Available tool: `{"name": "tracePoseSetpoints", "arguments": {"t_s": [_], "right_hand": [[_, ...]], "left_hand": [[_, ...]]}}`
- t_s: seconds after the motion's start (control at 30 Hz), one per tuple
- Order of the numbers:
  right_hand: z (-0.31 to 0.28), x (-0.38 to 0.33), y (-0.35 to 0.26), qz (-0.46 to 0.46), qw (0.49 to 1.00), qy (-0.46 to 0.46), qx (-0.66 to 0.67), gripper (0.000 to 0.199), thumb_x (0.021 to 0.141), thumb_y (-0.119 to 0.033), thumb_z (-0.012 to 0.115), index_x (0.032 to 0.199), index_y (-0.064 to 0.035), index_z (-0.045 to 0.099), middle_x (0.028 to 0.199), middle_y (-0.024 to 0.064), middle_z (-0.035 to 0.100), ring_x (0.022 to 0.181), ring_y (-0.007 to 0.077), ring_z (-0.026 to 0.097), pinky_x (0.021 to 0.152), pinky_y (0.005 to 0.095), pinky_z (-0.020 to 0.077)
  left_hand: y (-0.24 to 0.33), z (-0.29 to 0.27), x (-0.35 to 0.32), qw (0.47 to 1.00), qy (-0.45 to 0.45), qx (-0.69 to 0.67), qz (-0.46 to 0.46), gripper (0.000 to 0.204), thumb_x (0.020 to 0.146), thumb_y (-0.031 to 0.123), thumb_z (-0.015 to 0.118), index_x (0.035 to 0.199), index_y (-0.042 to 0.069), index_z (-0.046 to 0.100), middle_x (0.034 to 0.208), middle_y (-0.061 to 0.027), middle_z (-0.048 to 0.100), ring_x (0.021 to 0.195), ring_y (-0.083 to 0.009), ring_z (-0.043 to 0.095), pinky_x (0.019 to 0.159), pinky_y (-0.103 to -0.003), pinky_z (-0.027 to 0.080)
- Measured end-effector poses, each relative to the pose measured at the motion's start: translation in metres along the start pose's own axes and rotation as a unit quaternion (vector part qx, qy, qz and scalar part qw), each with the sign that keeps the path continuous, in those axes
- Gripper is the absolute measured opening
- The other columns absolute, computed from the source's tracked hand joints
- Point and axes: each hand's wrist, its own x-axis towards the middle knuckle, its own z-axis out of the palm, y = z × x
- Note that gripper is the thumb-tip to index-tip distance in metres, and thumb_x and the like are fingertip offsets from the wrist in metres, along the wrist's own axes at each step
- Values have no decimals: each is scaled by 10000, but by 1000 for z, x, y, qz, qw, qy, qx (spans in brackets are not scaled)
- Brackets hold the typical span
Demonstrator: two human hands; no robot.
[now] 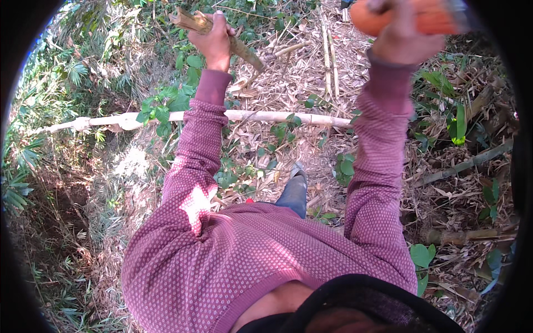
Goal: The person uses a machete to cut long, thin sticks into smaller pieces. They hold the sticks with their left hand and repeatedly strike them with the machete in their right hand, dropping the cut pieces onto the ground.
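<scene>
My left hand (214, 43) is raised at the upper left and closed round a short, thick wooden stick (247, 54). The stick slants down to the right, and its upper left end looks split and broken. At the upper right, my right hand (401, 40) grips a rounded orange object (436, 15) with a greyish end. Motion blur and the picture's edge keep me from telling its kind. The two hands are well apart, both held out ahead of me.
A long pale pole (277, 116) lies crosswise under my forearms. Thin dry stalks (326, 55) run away ahead. Dry leaves and green plants cover the ground. One boot (294, 191) shows below me. A greyish pole (469, 162) lies at the right, and leafy undergrowth (39, 161) fills the left.
</scene>
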Motion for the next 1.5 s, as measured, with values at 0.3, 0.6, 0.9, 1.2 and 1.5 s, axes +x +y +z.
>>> {"name": "tracePoseSetpoints", "arguments": {"t_s": [0.3, 0.6, 0.9, 1.2, 1.5], "right_hand": [[-51, -412, 74, 678, 716, -113, -118, 237, 692, -156, 635, 845, 11, 567, 594, 94, 561, 469, 210, 566, 433, 333, 465], [-29, -364, 33, 650, 755, -85, -6, 183, 709, -40, 593, 856, 19, 500, 582, 48, 518, 403, 125, 501, 375, 264, 425], [12, -223, -1, 497, 855, -130, 71, 169, 739, -18, 582, 884, 27, 508, 632, 52, 542, 448, 104, 511, 408, 239, 420], [33, -160, -15, 395, 901, -109, 142, 148, 744, -23, 598, 862, 30, 525, 632, 52, 551, 497, 111, 532, 458, 257, 448], [36, -187, -13, 465, 865, -155, 107, 161, 732, -26, 555, 876, 34, 516, 617, 45, 533, 445, 107, 511, 405, 246, 434]], "left_hand": [[68, -49, 109, 992, 57, 112, 13, 110, 859, 225, 523, 875, 119, 497, 613, 32, 446, 503, -86, 419, 448, -229, 354], [64, -88, 61, 991, -6, -10, -134, 128, 858, 226, 493, 764, 142, 472, 589, 13, 413, 504, -120, 445, 445, -277, 398], [39, -107, 38, 993, 111, 0, 31, 146, 826, 87, 586, 791, 3, 473, 576, -75, 540, 462, -129, 547, 404, -243, 473], [-4, -159, 6, 933, 143, 253, 210, 77, 837, 63, 564, 872, 56, 495, 690, -36, 531, 540, -103, 495, 464, -229, 440], [25, -132, -1, 984, 166, 66, 11, 117, 789, 36, 612, 740, 16, 507, 574, -31, 524, 438, -94, 473, 408, -220, 390]]}}
